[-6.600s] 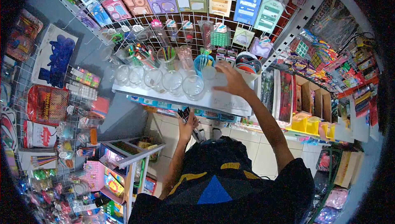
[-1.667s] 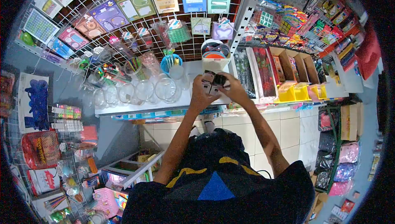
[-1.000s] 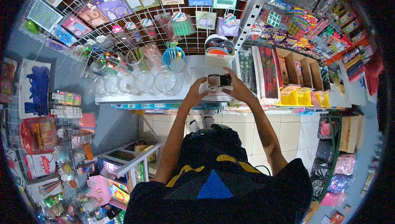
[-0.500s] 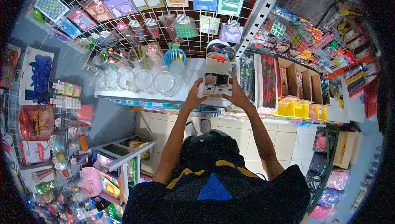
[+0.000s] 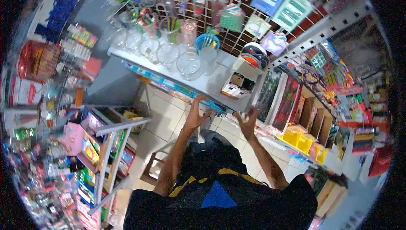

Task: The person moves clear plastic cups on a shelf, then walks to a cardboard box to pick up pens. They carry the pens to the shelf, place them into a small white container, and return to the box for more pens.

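Your left hand (image 5: 197,116) and right hand (image 5: 248,122) are both open and empty, just below the shelf (image 5: 211,82) edge. The small packs (image 5: 237,85) sit just beyond your fingertips; square them upright against the tub (image 5: 250,61) behind.

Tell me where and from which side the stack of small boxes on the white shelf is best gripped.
The stack of small boxes sits near the front edge of the white shelf, with the white tub close behind. Probably best to grip its two short side faces from the front, one hand per side. Both the left hand and right hand are open below the shelf.
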### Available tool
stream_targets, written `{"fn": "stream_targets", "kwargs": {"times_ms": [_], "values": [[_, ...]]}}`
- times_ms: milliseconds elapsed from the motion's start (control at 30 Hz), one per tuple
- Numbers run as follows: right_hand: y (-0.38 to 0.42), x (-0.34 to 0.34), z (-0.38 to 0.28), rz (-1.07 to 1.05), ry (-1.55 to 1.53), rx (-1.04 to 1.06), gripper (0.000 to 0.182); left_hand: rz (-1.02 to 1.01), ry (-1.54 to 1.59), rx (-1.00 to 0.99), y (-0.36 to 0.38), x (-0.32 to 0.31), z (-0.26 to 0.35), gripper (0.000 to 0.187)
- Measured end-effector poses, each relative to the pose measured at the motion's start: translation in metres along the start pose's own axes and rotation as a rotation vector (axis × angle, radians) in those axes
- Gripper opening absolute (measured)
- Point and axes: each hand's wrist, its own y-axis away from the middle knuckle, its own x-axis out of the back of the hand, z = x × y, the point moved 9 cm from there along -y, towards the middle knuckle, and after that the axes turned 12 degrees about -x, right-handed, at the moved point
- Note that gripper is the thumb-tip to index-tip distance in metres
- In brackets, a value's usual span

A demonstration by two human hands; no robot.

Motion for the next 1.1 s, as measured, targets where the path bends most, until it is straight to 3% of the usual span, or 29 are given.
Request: {"fn": "stream_targets", "kwargs": {"times_ms": [67, 100, 133, 233, 333, 367, 400, 433, 467, 533, 633, 767, 833, 933, 1100], "values": [[0.025, -0.026, 0.016, -0.152, -0.003, 0.09, 0.037, 0.061, -0.105, -0.042, 0.039, 0.011, -0.007, 0.071], [0.038, -0.041, 0.017, -0.311, 0.185, 0.06, 0.027, 0.067, -0.112, 0.02, 0.06, 0.016, -0.011, 0.068], [0.052, -0.059, 0.028, -0.495, 0.095, -0.057, 0.022, 0.073, -0.122, 0.081, 0.082, 0.023, -0.015, 0.065], [0.086, -0.11, 0.051, -0.898, 0.15, 0.013, 0.02, 0.128, -0.158, 0.281, 0.153, 0.047, -0.028, 0.057], [0.104, -0.152, 0.076, -1.124, 0.136, 0.12, 0.025, 0.24, -0.204, 0.472, 0.236, 0.063, -0.038, 0.044], [0.108, -0.163, 0.089, -1.26, 0.282, -0.018, 0.034, 0.274, -0.224, 0.518, 0.266, 0.065, -0.037, 0.042], [0.11, -0.171, 0.088, -1.303, 0.243, 0.108, 0.038, 0.305, -0.243, 0.563, 0.29, 0.068, -0.031, 0.04], [0.108, -0.178, 0.093, -1.288, 0.344, 0.063, 0.034, 0.358, -0.231, 0.625, 0.317, 0.066, -0.025, 0.039], [0.11, -0.186, 0.094, -1.326, 0.264, 0.152, 0.028, 0.42, -0.22, 0.656, 0.343, 0.063, -0.017, 0.039], [0.113, -0.202, 0.134, -1.358, 0.448, 0.124, 0.026, 0.52, -0.187, 0.711, 0.391, 0.05, 0.004, 0.038], [0.12, -0.211, 0.171, -1.401, 0.615, 0.242, 0.019, 0.618, -0.166, 0.805, 0.466, 0.011, 0.032, 0.034], [0.143, -0.218, 0.246, -1.517, 0.825, 0.02, 0.014, 0.894, -0.047, 0.887, 0.577, -0.062, 0.056, 0.031], [0.174, -0.207, 0.233, -1.534, 1.079, -0.026, 0.014, 1.07, -0.052, 1.008, 0.633, -0.102, 0.073, 0.032], [0.218, -0.215, 0.224, -1.705, 1.204, 0.125, 0.017, 1.357, -0.013, 1.133, 0.698, -0.164, 0.104, 0.031], [0.284, -0.289, 0.184, -1.717, 1.085, 0.638, 0.02, 1.674, 0.034, 1.262, 0.752, -0.25, 0.131, 0.028]]}}
